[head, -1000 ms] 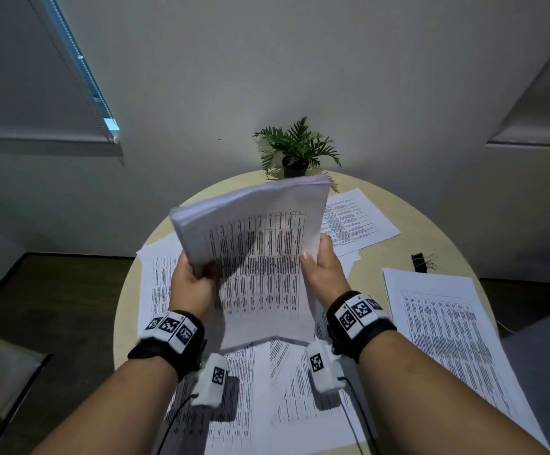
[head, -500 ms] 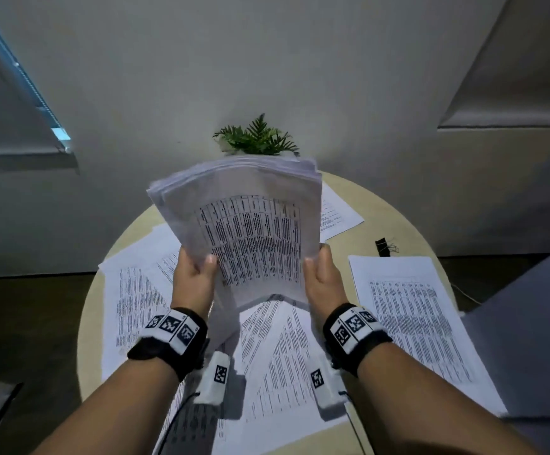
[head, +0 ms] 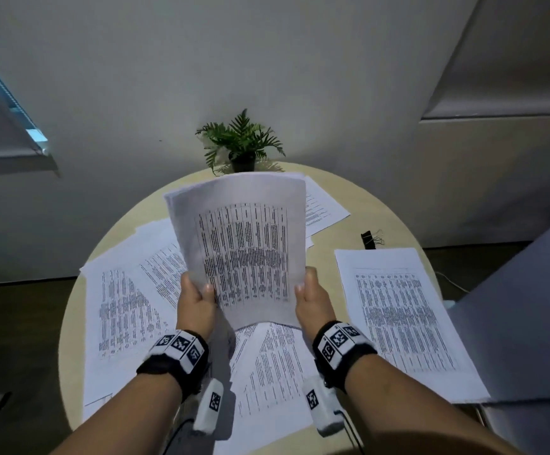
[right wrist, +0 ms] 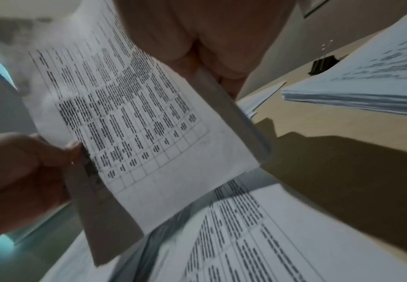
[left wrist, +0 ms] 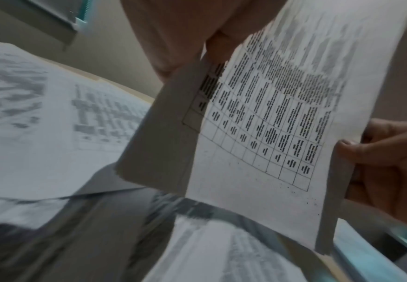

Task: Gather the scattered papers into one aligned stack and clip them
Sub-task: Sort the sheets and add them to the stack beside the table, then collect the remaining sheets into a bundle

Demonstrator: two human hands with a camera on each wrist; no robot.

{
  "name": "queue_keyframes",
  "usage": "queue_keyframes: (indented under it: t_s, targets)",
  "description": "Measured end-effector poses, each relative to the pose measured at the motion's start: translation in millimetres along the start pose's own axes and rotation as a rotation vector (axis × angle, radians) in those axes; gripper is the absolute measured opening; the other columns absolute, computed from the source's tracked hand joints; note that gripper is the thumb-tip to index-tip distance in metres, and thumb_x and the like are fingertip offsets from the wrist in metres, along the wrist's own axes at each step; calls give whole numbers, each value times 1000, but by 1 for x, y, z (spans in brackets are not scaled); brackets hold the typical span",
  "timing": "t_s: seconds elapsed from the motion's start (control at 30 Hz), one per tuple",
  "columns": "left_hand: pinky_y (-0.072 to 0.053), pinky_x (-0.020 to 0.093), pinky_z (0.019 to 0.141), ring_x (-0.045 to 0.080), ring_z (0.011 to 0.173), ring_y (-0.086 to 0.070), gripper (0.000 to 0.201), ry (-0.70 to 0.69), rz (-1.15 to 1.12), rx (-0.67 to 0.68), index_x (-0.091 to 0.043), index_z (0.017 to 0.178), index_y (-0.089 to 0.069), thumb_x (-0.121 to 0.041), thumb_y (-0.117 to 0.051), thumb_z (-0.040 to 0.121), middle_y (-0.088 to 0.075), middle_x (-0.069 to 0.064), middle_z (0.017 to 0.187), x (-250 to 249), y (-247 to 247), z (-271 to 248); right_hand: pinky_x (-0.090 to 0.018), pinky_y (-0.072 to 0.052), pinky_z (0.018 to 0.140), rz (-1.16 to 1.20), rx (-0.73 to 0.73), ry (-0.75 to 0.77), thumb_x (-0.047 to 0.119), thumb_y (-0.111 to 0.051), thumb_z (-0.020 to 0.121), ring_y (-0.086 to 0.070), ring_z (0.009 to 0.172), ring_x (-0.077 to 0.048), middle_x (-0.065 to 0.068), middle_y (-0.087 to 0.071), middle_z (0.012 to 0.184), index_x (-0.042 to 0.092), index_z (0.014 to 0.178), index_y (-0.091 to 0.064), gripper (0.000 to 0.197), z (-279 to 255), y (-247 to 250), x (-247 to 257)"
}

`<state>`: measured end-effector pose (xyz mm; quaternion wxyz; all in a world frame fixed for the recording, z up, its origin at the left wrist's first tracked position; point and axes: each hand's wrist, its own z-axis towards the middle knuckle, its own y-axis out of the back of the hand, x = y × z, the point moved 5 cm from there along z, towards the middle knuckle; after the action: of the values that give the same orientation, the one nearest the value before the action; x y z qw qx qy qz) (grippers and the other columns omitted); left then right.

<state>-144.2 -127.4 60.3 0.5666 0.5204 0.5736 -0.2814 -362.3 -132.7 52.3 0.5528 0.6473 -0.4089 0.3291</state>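
I hold a sheaf of printed papers point(head: 244, 244) upright above the round table point(head: 395, 224). My left hand point(head: 198, 298) grips its lower left edge, thumb on the front. My right hand point(head: 311, 295) grips the lower right edge the same way. The sheaf's sheets point(left wrist: 258, 122) sit slightly offset at the sides and its bottom edge point(right wrist: 173, 171) hangs clear of the sheets below. More printed sheets point(head: 125, 307) lie scattered left and centre. A neater pile point(head: 398, 320) lies at the right. A black binder clip point(head: 369, 239) sits on the table beyond that pile.
A small potted fern point(head: 242, 146) stands at the table's far edge. Another sheet point(head: 322, 208) lies behind the held sheaf. A grey surface point(head: 523, 310) overlaps the table at the right. Dark floor surrounds the table.
The held sheaf has stayed upright in both hands and come down a little, nearer the table sheets. The head view has swung, so the table and plant shifted in the frame.
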Motion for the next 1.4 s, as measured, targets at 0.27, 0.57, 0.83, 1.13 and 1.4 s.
queue_keyframes:
  t_s: [0.27, 0.57, 0.83, 1.13, 1.4]
  targets:
    - [-47, 41, 80, 32, 93, -56, 31, 6, 286, 233, -10, 127, -34, -14, -44, 98, -50, 10, 96, -25, -107, -19, -29, -46, 76, -48, -202, -225, -1, -38, 96, -60, 96, -26, -8, -61, 107, 21, 134, -37, 44, -3, 104, -54]
    - [-48, 36, 87, 30, 108, -58, 40, 51, 528, 623, -9, 129, -48, -7, -55, 90, -60, 10, 121, 19, -240, -75, -24, -35, 85, -268, -270, -503, -3, -41, 95, -49, 123, -37, -23, -49, 137, 7, 146, -33, 52, -51, 206, -174]
    - [-32, 46, 109, 42, 135, -31, 63, 64, 521, 625, 6, 140, -27, 7, -48, 81, -28, 22, 147, 33, -271, -90, -30, -36, 100, -390, -360, -565, 2, -44, 95, -44, 121, -33, -15, -40, 135, 9, 136, -46, 41, -54, 224, -209]
    - [-42, 17, 64, 30, 143, -25, 87, 118, 332, 740, -24, 152, 12, 16, -33, 88, 10, -1, 161, 22, -275, -86, -37, -29, 111, -436, -226, -518, -4, -41, 93, -34, 133, -32, -13, -29, 151, 11, 150, -27, 60, -43, 209, -210]
    - [-46, 48, 99, 36, 144, -18, 94, 158, 425, 516, -28, 152, -15, -5, -54, 69, 9, 5, 160, 21, -209, -52, -39, -40, 103, -531, -139, -134, 8, -44, 96, -46, 119, -25, -6, -46, 132, 19, 131, -53, 38, -3, 157, -129]
